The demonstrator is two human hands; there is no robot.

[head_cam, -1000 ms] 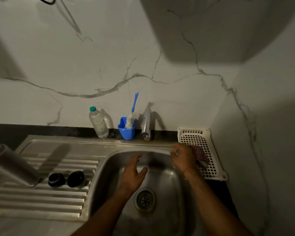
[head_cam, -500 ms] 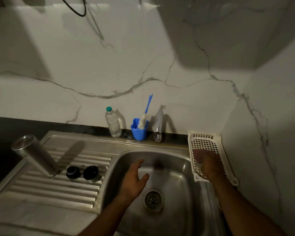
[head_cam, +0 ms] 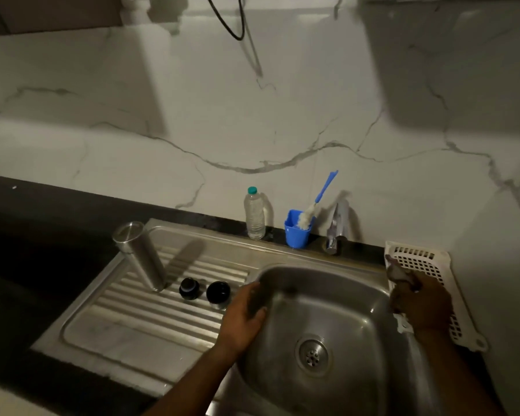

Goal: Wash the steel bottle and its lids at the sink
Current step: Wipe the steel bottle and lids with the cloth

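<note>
The steel bottle (head_cam: 140, 255) stands upside down on the ribbed drainboard (head_cam: 150, 310), left of the basin. Two black lids (head_cam: 189, 288) (head_cam: 218, 292) sit side by side just right of it. My left hand (head_cam: 243, 316) hangs over the left rim of the sink basin (head_cam: 327, 301), fingers loosely spread and holding nothing. My right hand (head_cam: 421, 300) grips a dark reddish scrub cloth (head_cam: 398, 271) over the white basket (head_cam: 427, 259) at the right.
At the back wall stand a clear plastic water bottle (head_cam: 254, 214), a blue cup (head_cam: 296, 231) holding a blue-handled brush (head_cam: 318, 199), and the steel tap (head_cam: 336, 228). A dark counter (head_cam: 42, 235) lies left of the drainboard. The drain (head_cam: 312, 354) sits mid-basin.
My right hand went from the basin rim to the white basket and took hold of the cloth. My left hand shifted toward the basin's left rim. The view swung left.
</note>
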